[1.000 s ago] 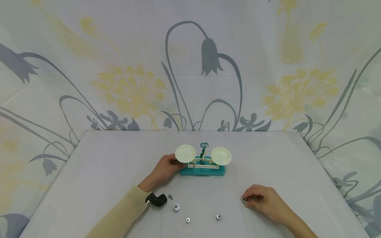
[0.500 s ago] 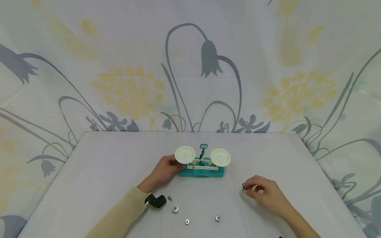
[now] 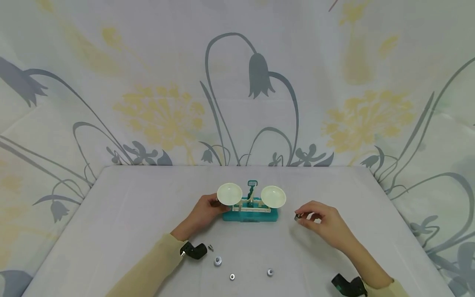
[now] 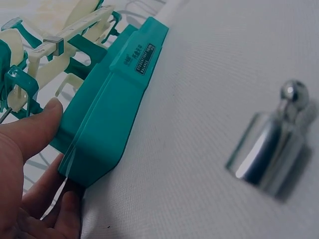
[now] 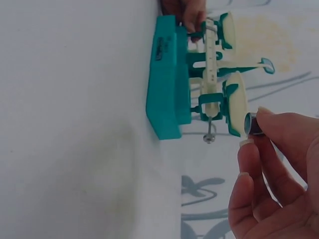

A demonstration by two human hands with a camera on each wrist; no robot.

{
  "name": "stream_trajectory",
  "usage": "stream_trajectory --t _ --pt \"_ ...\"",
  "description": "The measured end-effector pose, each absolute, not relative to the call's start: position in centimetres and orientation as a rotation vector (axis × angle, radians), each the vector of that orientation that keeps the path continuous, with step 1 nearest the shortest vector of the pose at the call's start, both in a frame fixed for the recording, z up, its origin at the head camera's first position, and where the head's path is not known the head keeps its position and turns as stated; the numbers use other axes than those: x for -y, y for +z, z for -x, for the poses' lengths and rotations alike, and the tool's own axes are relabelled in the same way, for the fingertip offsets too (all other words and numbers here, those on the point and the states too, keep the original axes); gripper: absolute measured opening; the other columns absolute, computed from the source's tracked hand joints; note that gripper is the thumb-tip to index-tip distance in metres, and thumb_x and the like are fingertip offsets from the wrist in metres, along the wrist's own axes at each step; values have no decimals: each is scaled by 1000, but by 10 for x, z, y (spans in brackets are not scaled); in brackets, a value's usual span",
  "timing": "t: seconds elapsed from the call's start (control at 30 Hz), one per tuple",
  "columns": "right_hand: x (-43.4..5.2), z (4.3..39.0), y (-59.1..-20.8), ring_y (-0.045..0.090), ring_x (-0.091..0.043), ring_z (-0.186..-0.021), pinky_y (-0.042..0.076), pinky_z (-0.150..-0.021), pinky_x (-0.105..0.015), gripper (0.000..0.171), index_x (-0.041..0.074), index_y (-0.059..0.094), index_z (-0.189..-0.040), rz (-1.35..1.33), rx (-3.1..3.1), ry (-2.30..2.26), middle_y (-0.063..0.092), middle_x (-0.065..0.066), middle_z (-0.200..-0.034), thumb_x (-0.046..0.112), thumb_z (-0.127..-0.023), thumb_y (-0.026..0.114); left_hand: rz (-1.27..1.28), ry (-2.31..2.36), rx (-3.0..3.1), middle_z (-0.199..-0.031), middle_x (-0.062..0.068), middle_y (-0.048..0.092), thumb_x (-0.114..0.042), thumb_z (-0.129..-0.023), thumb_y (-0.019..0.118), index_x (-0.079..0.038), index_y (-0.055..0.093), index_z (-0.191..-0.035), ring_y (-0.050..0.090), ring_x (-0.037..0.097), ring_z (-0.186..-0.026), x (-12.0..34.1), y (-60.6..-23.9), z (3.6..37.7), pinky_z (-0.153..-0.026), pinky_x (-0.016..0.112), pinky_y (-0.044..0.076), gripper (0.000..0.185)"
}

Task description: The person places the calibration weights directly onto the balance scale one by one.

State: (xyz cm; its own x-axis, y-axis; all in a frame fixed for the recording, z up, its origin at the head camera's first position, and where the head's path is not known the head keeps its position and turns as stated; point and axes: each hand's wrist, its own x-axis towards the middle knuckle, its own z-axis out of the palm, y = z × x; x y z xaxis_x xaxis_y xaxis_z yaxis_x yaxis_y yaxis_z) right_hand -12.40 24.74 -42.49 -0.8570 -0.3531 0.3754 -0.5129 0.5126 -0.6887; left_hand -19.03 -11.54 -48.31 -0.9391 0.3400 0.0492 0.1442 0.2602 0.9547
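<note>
— Teal scale [image 3: 250,214] at mid-table; what's my left hand [image 3: 203,212] doing?
— I see it gripping the scale's left end, thumb on top, fingers curled under the base.
— And my right hand [image 3: 322,225]?
— Thumb and fingertips pinch a small dark weight [image 3: 297,217], held off the table just right of the right pan [image 3: 273,196].
— Other weights [image 3: 217,261]?
— Near my left wrist.

The person's left hand [image 3: 203,212] reaches forward from a pale yellow sleeve [image 3: 148,268], fingers curled and thumb [image 4: 31,130] pressed, gripping the end of what sits before it. The right hand [image 3: 322,225] is raised off the surface, thumb and fingertips [image 5: 249,149] pinching a small item. A black band circles each wrist.
</note>
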Motion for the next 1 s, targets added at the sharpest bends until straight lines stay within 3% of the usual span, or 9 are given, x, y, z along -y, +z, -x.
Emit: stream_trajectory --t 0.7,1.0 --pt "-224 168 -392 63 -13 -83 56 -72 -24 19 7 74 -102 -748 2600 1270 69 2 -98 1 -85 77 -370 1726 -2404 -121 10 69 -4 -88 74 -3 70 -120 60 28 -118 116 -482 187 -103 47 46 33" --pt "-214 185 -385 64 -17 -89 56 -77 -28 17 8 74 -105 -735 2698 1284 70 2 -99 7 -88 76 -423 1735 -2380 -123 21 66 4 -89 70 8 65 -121 58 36 -120 112 -463 179 -102 49 45 32"
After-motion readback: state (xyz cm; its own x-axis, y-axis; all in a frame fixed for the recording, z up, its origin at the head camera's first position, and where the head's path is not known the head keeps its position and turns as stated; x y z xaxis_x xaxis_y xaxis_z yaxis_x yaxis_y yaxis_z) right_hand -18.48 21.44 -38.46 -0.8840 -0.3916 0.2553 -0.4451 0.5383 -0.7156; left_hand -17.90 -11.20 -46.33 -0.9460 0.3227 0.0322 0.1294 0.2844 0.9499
